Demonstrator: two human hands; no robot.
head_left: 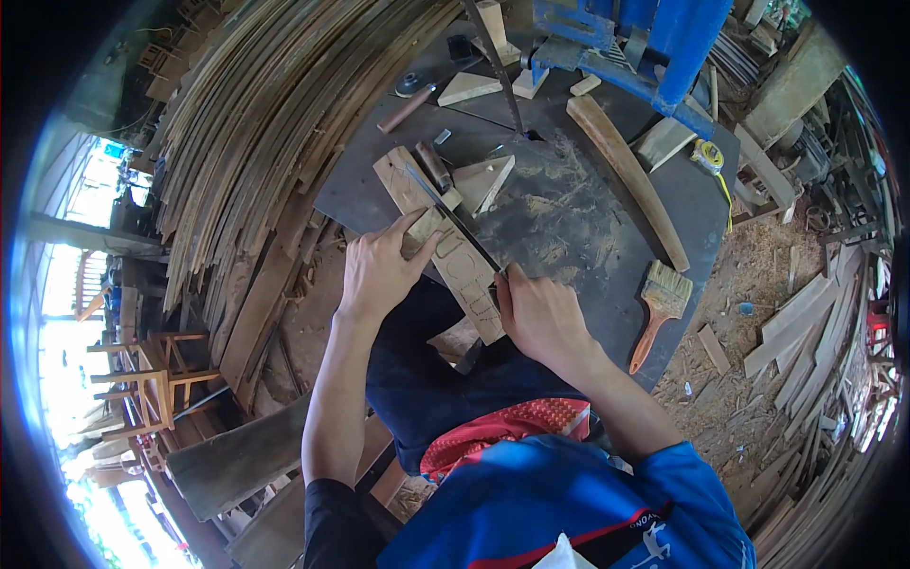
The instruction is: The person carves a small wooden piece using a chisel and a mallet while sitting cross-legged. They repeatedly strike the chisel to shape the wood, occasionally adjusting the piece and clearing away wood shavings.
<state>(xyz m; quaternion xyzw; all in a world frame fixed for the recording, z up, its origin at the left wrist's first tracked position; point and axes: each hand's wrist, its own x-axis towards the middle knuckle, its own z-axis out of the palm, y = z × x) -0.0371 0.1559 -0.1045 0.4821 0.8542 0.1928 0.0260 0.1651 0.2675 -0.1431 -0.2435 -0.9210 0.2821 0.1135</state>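
My left hand (379, 266) grips a long pale wooden board (466, 275) with outlines drawn on it, fingers and thumb pressing its upper part. The board lies slanted at the near edge of the dark worktable (559, 232), its lower end over my lap. In my closed right hand (548, 318) is the near end of a long, thin dark tool (474, 242), which runs along the board's right side. Whether it is a file or a saw blade I cannot tell. Just beyond lie a short wooden-handled piece (434, 169) and a wedge-shaped wood offcut (485, 180).
A curved wooden piece (627, 175), a wide brush (664, 294) and a yellow tape measure (707, 156) lie on the table's right side. Blue metal equipment (690, 57) stands at the back. Long planks (275, 95) are stacked at left; wood scraps (801, 322) cover the floor at right.
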